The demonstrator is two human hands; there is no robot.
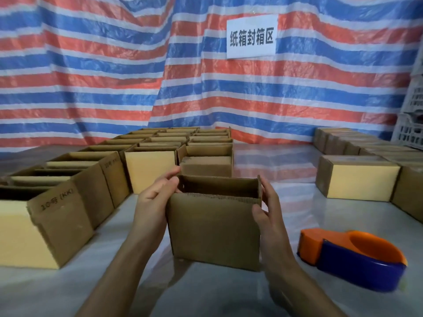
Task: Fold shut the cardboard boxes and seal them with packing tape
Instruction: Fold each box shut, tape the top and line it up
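A small brown cardboard box [215, 227] with its top flaps standing open is held just above the white table, in the middle of the view. My left hand [154, 200] grips its left side, thumb over the near wall and fingers along the left flap. On the other side, my right hand [269, 209] holds the right wall, thumb on the front face. An orange and blue tape dispenser [352, 259] lies on the table to the right of the box, untouched.
Several open boxes [109, 165] stand in rows on the left and behind. Closed boxes [357, 179] line the right side. A white plastic crate [412, 124] sits at far right. A striped tarp with a paper sign [251, 35] hangs behind the table [274, 161].
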